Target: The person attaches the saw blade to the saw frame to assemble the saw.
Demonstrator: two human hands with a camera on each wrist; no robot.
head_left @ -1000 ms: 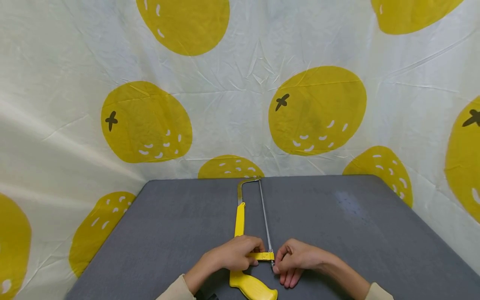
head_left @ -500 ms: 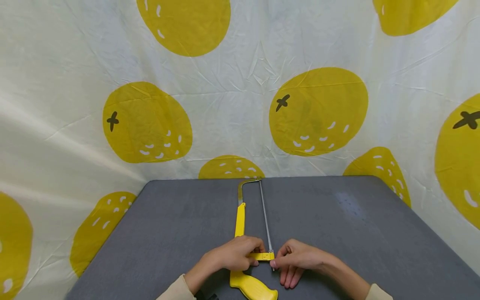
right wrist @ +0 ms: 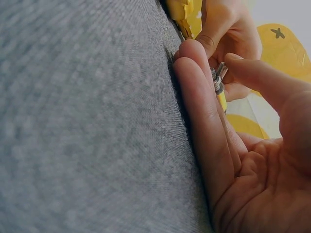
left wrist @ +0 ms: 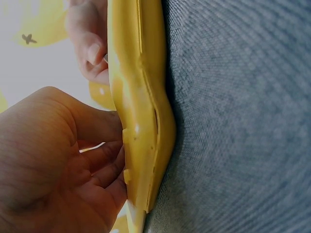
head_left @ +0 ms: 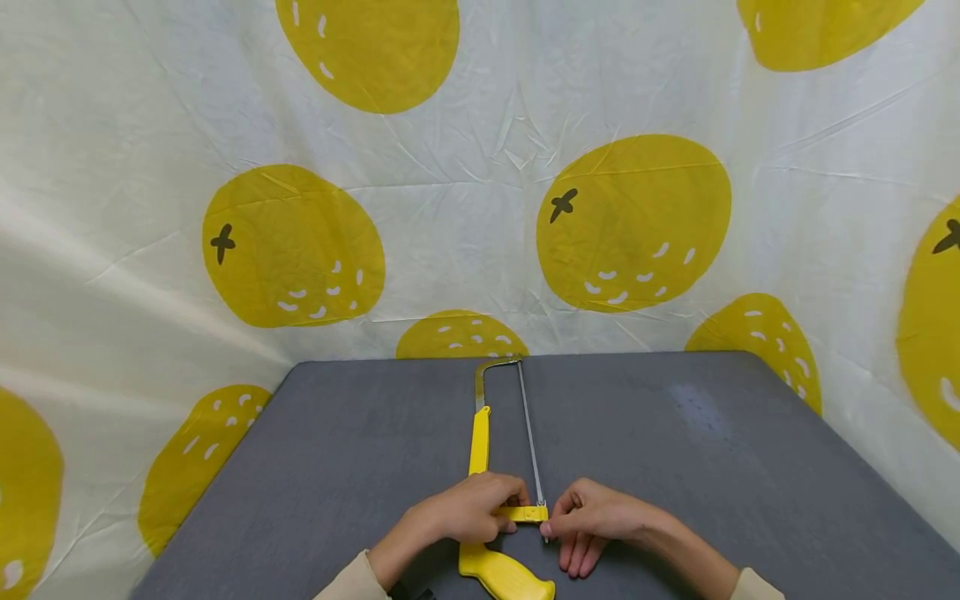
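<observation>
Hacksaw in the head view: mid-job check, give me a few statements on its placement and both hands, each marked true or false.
1. The left hand pinches the yellow crosspiece of the hacksaw. True.
2. The hacksaw stands upright. False: it lies on the grey table.
3. The right hand has its thumb at the metal wing nut. True.
4. The handle is at the far end. False: the yellow handle is nearest the person.

A hacksaw (head_left: 481, 437) lies lengthwise on the bench (head_left: 637, 433), handle (head_left: 510, 577) nearest, blade (head_left: 530, 433) right of the frame (head_left: 480, 387). The left hand (head_left: 480, 504) is at the near crosspiece (head_left: 531, 513), the right hand (head_left: 592, 521) at its right end. A cloth (head_left: 465, 242) hangs behind the bench.
</observation>
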